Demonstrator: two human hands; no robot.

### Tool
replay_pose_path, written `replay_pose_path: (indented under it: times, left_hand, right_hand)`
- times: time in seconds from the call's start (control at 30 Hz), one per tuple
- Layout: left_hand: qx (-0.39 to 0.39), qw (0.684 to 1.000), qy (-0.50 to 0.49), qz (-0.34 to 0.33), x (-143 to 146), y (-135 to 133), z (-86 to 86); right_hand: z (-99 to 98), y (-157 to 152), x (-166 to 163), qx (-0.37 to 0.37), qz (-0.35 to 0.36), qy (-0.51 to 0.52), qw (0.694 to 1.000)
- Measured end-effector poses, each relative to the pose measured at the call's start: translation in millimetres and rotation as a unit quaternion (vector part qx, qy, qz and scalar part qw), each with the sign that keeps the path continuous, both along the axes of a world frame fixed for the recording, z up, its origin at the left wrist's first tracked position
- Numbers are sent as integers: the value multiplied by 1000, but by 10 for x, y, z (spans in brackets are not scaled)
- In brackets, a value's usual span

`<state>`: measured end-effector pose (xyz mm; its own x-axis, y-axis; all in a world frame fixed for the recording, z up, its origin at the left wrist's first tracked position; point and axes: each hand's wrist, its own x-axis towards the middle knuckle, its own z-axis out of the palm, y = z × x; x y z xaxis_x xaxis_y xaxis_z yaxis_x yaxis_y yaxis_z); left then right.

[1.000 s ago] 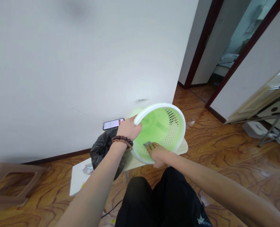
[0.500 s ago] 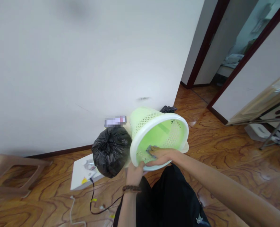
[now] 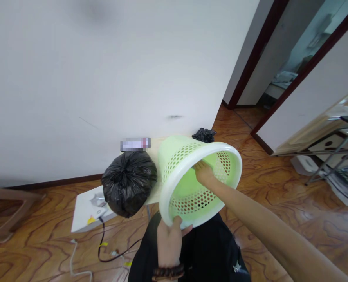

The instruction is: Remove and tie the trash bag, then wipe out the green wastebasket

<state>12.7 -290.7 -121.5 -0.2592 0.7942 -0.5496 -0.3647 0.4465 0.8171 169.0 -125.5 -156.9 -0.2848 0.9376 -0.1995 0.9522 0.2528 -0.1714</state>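
A light green plastic wastebasket [image 3: 215, 147] with a white rim and perforated walls lies tilted, its mouth turned toward me. My left hand [image 3: 170, 237] is closed on the rim at the lower left, thumb over the edge. Deep inside the basket, my right hand [image 3: 203, 172] presses against the inner wall. A greyish cloth showed under those fingers a moment ago; now the fingers and basket wall mostly hide it. Left of the basket sits a tied black garbage bag [image 3: 129, 184].
The basket and bag rest on a small pale table [image 3: 154, 150] against the wall. A blurred-out flat item [image 3: 135, 144] and another black plastic bundle [image 3: 204, 135] lie at its back. A white box [image 3: 84, 211], cables and a stool [image 3: 12, 211] are on the left.
My right hand has moved from the basket's lower inner side up and deeper inside. The basket has turned slightly, and my left hand still grips the rim. The view has shifted slightly.
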Motion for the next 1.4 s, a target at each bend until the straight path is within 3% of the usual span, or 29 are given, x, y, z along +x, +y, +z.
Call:
replay_pose_path:
  times: [0.1,0.23,0.3,0.37,0.47,0.57,0.7,0.8,0.97,1.07,1.13,1.23,1.4]
  left_hand:
    - [-9,999,-25,19,56,22,85]
    - [-21,999,-37,7,162,39,153]
    - [-7,999,-39,2,176,22,135]
    - [0,999,-36,18,169,-3,93]
    - [7,999,-30,44,168,-41,27]
    - [15,999,-27,36,217,-68,-8]
    - [15,1000,-26,8,270,-92,-19]
    - [23,999,-29,31,248,-101,-29]
    - [14,994,-35,99,238,-80,-31]
    - [8,995,-51,89,274,-54,-18]
    - [0,995,-65,78,280,-44,-11]
    - [-9,995,-69,76,261,-49,3]
    - [-1,993,-42,112,292,-59,77]
  right_hand:
    - [25,114,-69,-1,-12,-9,1000]
    - [-83,-123,-482,-64,47,86,993]
    - [-114,-241,-533,-86,100,140,981]
    - [-96,-264,-388,-79,122,110,983]
    - [-33,-161,-43,-1,34,-3,999]
    - [-50,-117,-3,20,-19,-39,999]
    - [-187,-297,-368,-40,85,6,996]
    - [-148,-350,-320,-34,146,15,989]
    - [85,-164,166,104,27,-40,993]
    - [-7,-241,11,26,23,-33,999]
    - [-134,-355,-183,-38,91,6,995]
    - [-195,-400,-224,-43,154,30,987]
    - [36,-137,158,85,6,-38,996]
